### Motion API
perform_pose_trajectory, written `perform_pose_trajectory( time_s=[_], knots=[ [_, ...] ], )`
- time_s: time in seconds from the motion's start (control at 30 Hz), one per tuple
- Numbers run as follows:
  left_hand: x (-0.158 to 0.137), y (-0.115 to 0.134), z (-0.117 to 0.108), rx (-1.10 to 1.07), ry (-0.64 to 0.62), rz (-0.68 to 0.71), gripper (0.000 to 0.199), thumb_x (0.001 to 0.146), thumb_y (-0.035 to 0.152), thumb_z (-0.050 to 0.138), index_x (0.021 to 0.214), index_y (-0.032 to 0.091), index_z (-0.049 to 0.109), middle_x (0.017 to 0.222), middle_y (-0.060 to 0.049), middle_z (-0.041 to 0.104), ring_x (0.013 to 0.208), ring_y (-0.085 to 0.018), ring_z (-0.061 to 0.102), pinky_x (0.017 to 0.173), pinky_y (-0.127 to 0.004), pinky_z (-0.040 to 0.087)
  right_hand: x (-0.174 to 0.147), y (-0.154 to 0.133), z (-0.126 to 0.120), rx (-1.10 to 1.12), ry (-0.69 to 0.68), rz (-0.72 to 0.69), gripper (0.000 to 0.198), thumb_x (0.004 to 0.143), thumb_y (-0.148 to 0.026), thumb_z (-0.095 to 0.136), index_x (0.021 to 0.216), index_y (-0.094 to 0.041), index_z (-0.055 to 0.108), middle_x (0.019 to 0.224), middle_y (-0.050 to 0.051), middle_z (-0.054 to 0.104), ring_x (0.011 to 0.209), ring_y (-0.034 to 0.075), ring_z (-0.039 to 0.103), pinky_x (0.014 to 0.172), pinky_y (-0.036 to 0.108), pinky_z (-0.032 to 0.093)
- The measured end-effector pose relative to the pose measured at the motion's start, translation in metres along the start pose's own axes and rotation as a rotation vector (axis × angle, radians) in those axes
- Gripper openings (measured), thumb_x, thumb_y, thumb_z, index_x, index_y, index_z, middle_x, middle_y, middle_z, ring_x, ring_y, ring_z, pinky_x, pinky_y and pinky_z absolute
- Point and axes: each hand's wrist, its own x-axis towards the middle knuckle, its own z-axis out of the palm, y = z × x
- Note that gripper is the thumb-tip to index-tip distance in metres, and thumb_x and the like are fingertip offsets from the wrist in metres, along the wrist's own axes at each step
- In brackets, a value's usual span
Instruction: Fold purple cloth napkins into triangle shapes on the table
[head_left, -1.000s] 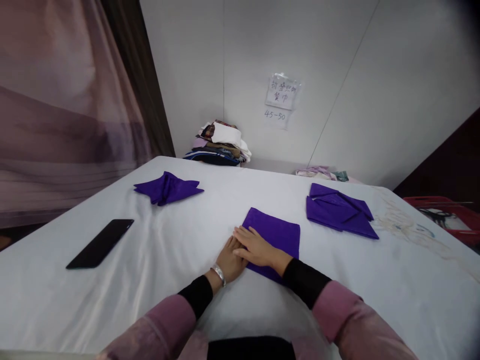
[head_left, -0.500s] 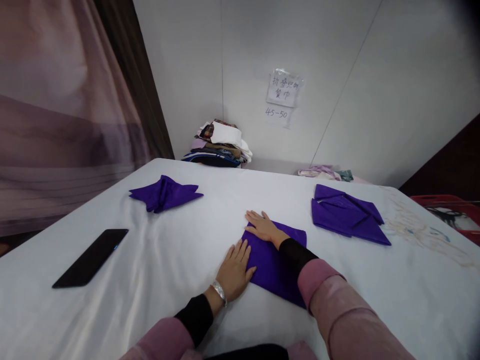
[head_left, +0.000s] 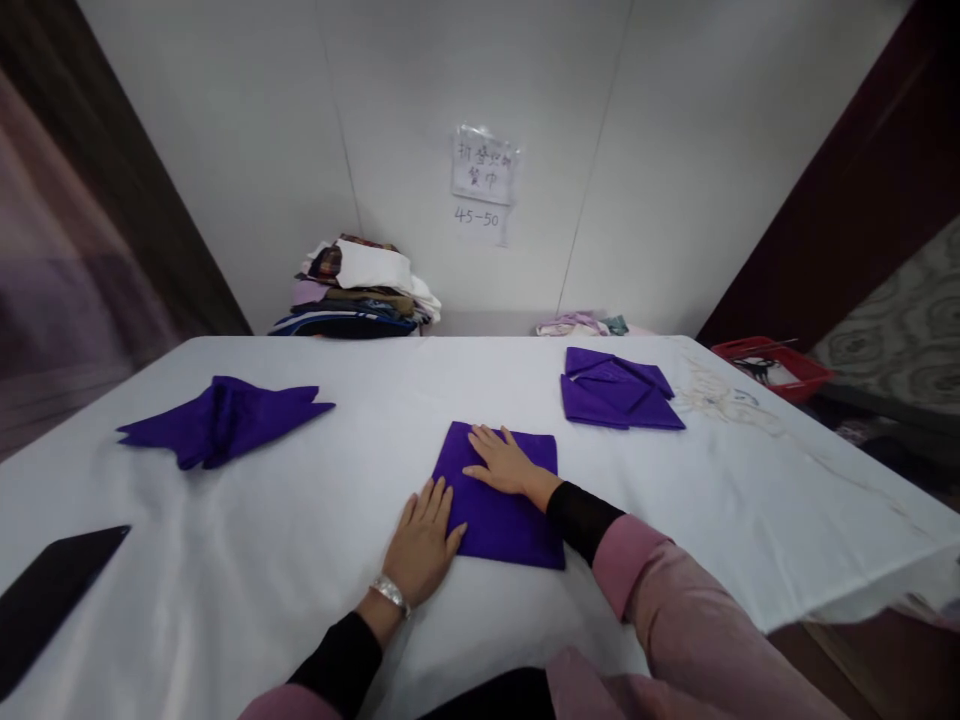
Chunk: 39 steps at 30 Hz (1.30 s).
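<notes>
A purple cloth napkin (head_left: 510, 525), folded into a rough square, lies flat on the white-covered table (head_left: 315, 580) in front of me. My right hand (head_left: 501, 462) rests palm down on its upper part with the fingers spread. At the napkin's left edge lies my left hand (head_left: 421, 540), flat and open, its fingertips and thumb touching the cloth. A silver bracelet (head_left: 391, 594) circles the left wrist. Part of the napkin is hidden under my right hand and sleeve.
Another purple napkin (head_left: 225, 420), pleated with pointed ends, lies at the left. A third folded purple napkin (head_left: 619, 392) is at the far right. A dark flat tablet (head_left: 52, 600) lies front left. Behind the table are stacked clothes (head_left: 367, 290); a red basket (head_left: 806, 375) stands right.
The camera view has turned right, so the table's things appear further left. My right hand has slid right from the napkin's upper left corner toward its middle. My left hand stays at the left edge.
</notes>
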Motion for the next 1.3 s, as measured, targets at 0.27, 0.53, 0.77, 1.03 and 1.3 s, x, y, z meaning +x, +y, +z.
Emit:
perform_pose_trajectory(
  time_s=[0.27, 0.53, 0.77, 1.03, 1.3],
  knots=[
    [0.002, 0.001, -0.003, 0.018, -0.060, -0.020, 0.058, 0.088, 0.045, 0.032, 0.132, 0.008, 0.042, 0.141, -0.014, 0.036, 0.132, -0.026, 0.029, 0.106, -0.046, 0.028, -0.034, 0.090, -0.024, 0.148, 0.161, 0.448, 0.068, 0.086, -0.058, 0.035, 0.136, -0.011, 0.036, 0.146, 0.014, 0.026, 0.136, 0.025, 0.017, 0.109, 0.045, 0.008],
    [0.005, -0.002, -0.005, -0.060, -0.096, -0.040, 0.058, 0.088, 0.045, 0.033, 0.133, 0.010, 0.040, 0.143, -0.013, 0.035, 0.134, -0.026, 0.025, 0.107, -0.047, 0.024, -0.075, 0.086, -0.032, 0.253, 0.352, 0.448, 0.052, 0.091, -0.046, 0.029, 0.127, -0.016, 0.050, 0.129, 0.008, 0.053, 0.121, 0.017, 0.046, 0.101, 0.031, 0.035],
    [-0.006, 0.009, -0.027, -0.170, -0.065, -0.019, 0.059, 0.087, 0.050, 0.036, 0.137, 0.017, 0.033, 0.145, -0.012, 0.032, 0.135, -0.027, 0.022, 0.106, -0.052, 0.021, -0.114, 0.064, -0.005, 0.228, 0.412, 0.240, 0.038, 0.086, -0.034, 0.043, 0.117, -0.019, 0.059, 0.122, 0.008, 0.058, 0.120, 0.022, 0.047, 0.103, 0.042, 0.034],
    [-0.014, 0.045, -0.035, -0.144, -0.055, 0.195, 0.027, 0.086, 0.018, 0.046, 0.110, 0.021, 0.059, 0.116, -0.005, 0.061, 0.108, -0.020, 0.050, 0.096, -0.040, 0.034, -0.092, 0.073, -0.020, -0.032, 0.240, 0.365, 0.043, 0.087, -0.027, 0.041, 0.126, -0.011, 0.050, 0.132, 0.012, 0.049, 0.126, 0.021, 0.038, 0.105, 0.036, 0.030],
    [-0.005, -0.017, -0.039, -0.008, -0.108, 0.121, 0.035, 0.085, 0.008, 0.037, 0.103, 0.022, 0.064, 0.114, -0.005, 0.064, 0.107, -0.021, 0.053, 0.096, -0.043, 0.034, -0.071, 0.054, -0.035, -0.091, 0.009, 0.424, 0.029, 0.080, -0.020, 0.051, 0.105, -0.015, 0.063, 0.103, 0.012, 0.065, 0.099, 0.022, 0.058, 0.082, 0.029, 0.041]
  ],
)
